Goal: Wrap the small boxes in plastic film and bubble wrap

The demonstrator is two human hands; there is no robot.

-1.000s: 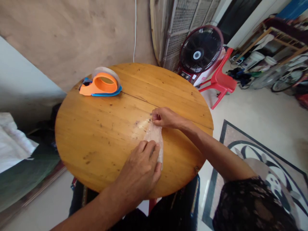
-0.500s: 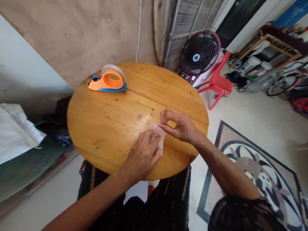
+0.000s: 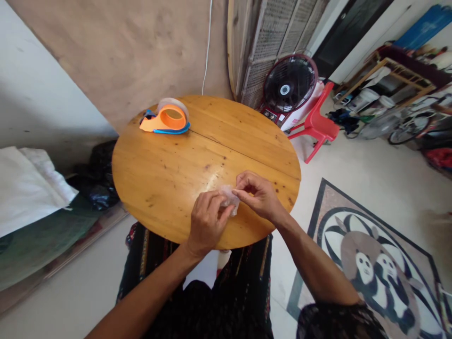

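Over the near part of a round wooden table, a small crumpled piece of clear, whitish plastic lies between my two hands. My left hand is closed round its left side, with thumb and fingers gripping it. My right hand pinches at its upper right edge between thumb and fingertips. Part of the plastic is hidden behind my left fingers, and I cannot tell whether it holds anything. An orange and blue tape dispenser with a roll of tape rests near the table's far left edge, apart from both hands.
Beyond the table's right side stand a dark fan and a red plastic chair. A white sack and black bags are at the left. A panda design marks the floor at right.
My right hand has come down and in to the plastic, its finger loop tighter. My left hand keeps its grip. The whole view has shifted slightly.
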